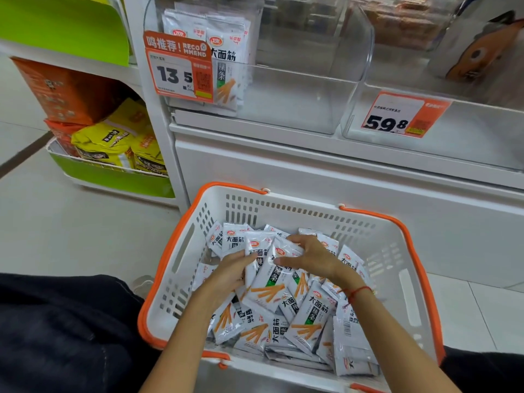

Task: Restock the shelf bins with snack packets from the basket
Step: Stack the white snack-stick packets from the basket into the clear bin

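A white basket (181, 268) with orange rim and handles sits on the floor in front of the shelf, filled with several white snack packets (309, 310). Both hands are inside it. My left hand (231, 272) and my right hand (310, 258) grip a small bunch of packets (269, 268) between them, fingers curled round its sides. Up on the shelf, a clear bin (297, 103) holds a row of the same packets (224, 49) standing at its left end; the rest of that bin is bare.
A second clear bin (354, 123) with a 59.8 price tag (405, 114) stands to the right. A 13.5 price tag (178, 66) hangs on the left bin. A green-and-white rack (113, 177) with yellow and orange bags stands at the left. My dark trouser legs flank the basket.
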### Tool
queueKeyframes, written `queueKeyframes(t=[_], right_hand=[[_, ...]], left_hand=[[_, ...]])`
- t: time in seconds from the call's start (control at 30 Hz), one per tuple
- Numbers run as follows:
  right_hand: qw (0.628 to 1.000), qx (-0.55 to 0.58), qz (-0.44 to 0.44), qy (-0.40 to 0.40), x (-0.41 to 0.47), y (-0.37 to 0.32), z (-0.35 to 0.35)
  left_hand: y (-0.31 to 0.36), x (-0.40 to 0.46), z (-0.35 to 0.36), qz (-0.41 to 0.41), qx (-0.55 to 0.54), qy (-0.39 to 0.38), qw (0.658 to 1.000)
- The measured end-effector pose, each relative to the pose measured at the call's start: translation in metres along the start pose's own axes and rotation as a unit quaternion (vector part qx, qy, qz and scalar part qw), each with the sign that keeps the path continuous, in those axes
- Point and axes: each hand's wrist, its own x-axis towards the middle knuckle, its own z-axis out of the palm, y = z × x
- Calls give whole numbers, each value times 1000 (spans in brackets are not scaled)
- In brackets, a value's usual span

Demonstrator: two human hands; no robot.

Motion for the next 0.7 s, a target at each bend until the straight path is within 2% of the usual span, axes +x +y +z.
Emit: queueKeyframes(t=[0.1, 0.3, 0.43, 0.5, 0.57, 0.6, 0.63, 0.7], right_hand=[[996, -22, -51, 66, -1, -6, 13], [985, -25, -69, 155, 0, -2, 39], [983, 14, -91, 160, 5, -11, 42], [984, 51, -86, 145, 13, -16, 46], [979, 108, -35, 170, 26, -17, 51], [979, 92, 2, 181, 32, -15, 53], [985, 33, 40, 162, 36, -10, 55], [990, -94, 104, 22, 37, -3, 66]], left_hand=[[0, 0, 3, -4, 31, -8, 999], [-4, 0, 8, -64, 7, -43, 997], [-4, 3, 1, -9, 34, -61, 998], [-3, 4, -4, 30, 48, -35, 998], [-1, 7, -16, 63, 40, 31, 997], [0, 10, -24, 74, 40, 76, 994], [2, 12, -32, 79, 48, 118, 989], [6, 17, -44, 87, 62, 176, 979]])
